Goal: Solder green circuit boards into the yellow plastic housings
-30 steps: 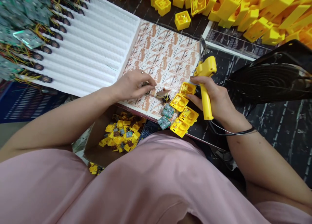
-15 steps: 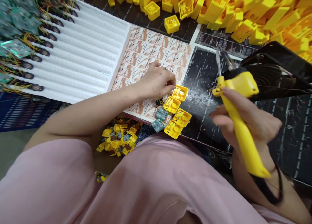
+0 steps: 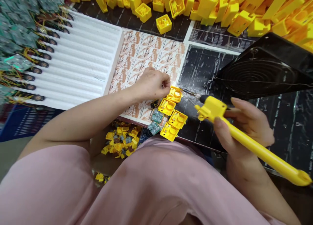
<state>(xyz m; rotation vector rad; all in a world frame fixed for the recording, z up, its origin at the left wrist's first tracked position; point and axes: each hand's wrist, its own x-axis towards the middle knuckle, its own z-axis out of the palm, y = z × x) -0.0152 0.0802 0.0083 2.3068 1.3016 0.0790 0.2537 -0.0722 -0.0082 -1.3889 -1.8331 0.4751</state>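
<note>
Gripping right hand [image 3: 256,125]: is clasping a yellow soldering tool [image 3: 215,107];
Left hand [image 3: 152,84]: is resting, fingers curled, by a yellow casing [image 3: 175,94]; hold unclear

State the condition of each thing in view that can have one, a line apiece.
Four yellow plastic cases: open side up
Yellow plastic tool with metal tip: held, tip at the farthest case
Right hand: gripping the tool
Left hand: fingers bent, at that case's edge
Two green square circuit boards: lying beside the cases
White ridged sheet: flat, partly covered
</note>
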